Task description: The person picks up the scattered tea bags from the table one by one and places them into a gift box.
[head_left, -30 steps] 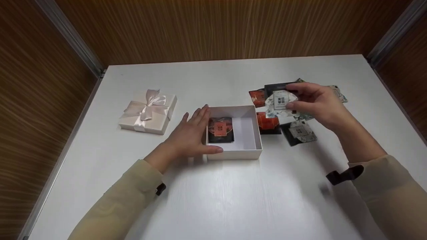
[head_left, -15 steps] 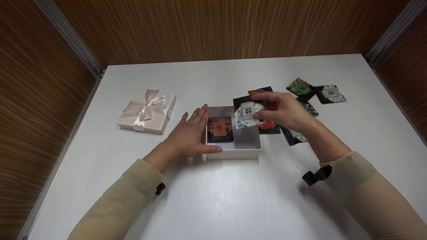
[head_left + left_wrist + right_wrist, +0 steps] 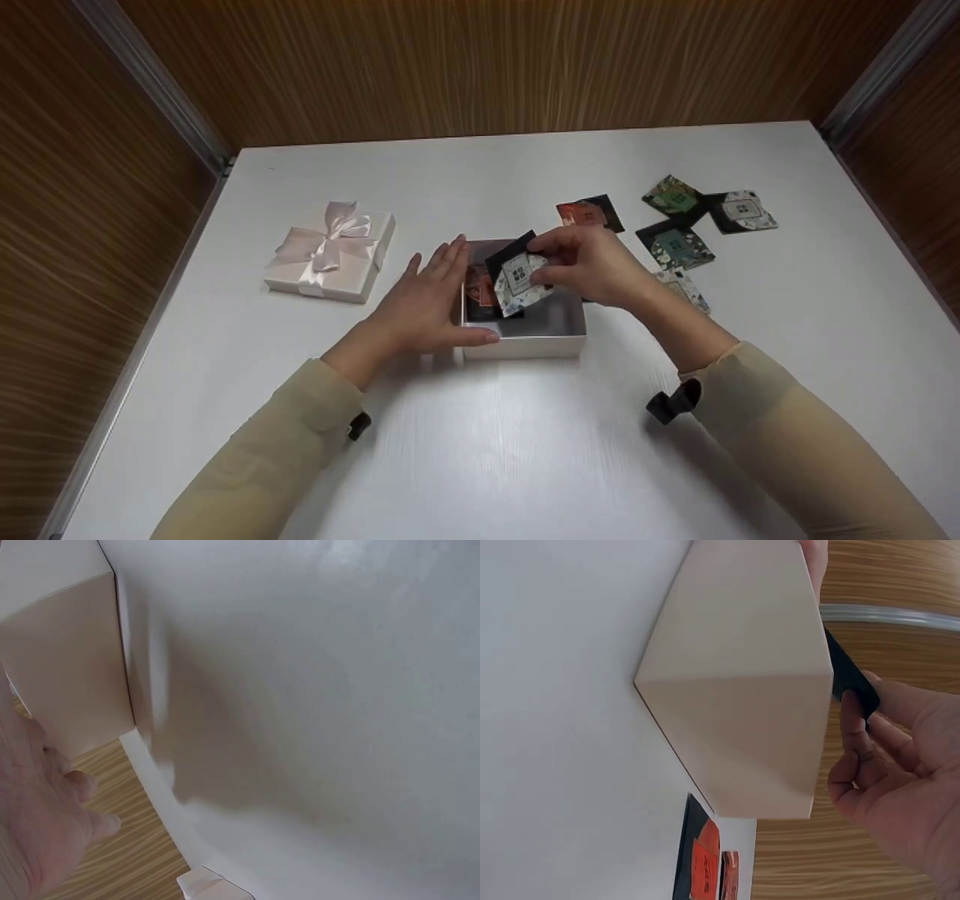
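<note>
Left hand (image 3: 427, 307) rests with its fingers straight and spread along the left side of the box (image 3: 525, 346), thumb over the near edge, gripping nothing; the right hand (image 3: 600, 266) pinches the white packet (image 3: 516, 286) by its right edge, thumb and fingers apart by no more than the packet between them. That packet is tilted over the box, its left part covering some of the red packet (image 3: 478, 296) that lies inside. Whether the two touch is hard to tell from above, and the box wall hides it in the right wrist view. If they do, a leftward push could shove the red packet askew. Let go at this slant, the white packet might land crooked or lean against a wall. A knuckle catching the right wall could also nudge the box, since the left hand braces only the left side and near corner, and jostle the orange packet (image 3: 705, 870) just beside it on the surface (image 3: 480, 450)
</note>
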`<state>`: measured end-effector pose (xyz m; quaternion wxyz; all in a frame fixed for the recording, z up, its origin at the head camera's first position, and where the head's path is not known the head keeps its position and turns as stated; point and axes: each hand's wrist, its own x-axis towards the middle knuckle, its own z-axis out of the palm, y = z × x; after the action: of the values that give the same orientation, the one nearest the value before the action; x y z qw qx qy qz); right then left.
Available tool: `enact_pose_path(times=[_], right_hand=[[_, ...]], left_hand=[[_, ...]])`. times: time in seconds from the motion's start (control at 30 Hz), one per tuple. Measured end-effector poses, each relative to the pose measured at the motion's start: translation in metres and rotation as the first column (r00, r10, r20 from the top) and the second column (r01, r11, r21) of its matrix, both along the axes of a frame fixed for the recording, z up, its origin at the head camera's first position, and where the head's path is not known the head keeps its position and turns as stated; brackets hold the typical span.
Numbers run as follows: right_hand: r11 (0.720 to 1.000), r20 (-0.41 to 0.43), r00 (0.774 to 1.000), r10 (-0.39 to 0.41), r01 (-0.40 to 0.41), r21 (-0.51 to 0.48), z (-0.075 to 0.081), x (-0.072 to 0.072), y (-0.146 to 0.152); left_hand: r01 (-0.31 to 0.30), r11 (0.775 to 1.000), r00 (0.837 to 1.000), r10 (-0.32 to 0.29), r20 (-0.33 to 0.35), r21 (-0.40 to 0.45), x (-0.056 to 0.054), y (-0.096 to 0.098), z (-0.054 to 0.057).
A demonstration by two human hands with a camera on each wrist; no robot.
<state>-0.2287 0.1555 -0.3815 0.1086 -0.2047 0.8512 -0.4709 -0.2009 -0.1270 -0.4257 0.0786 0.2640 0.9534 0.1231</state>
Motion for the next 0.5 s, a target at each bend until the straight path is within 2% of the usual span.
enact_pose_path(times=[0.2,0.5], right_hand=[[0.998,-0.014,1.0,-0.019,0.019,0.053,-0.004,0.003,-0.014],[0.994,-0.055,0.998,0.005,0.001,0.11,-0.009,0.004,-0.027]], left_hand=[[0.001,1.0,1.0,-0.001,-0.003,0.001,0.0,0.0,-0.001],[0.002,1.0,1.0,-0.002,-0.001,-0.004,0.0,0.0,-0.001]])
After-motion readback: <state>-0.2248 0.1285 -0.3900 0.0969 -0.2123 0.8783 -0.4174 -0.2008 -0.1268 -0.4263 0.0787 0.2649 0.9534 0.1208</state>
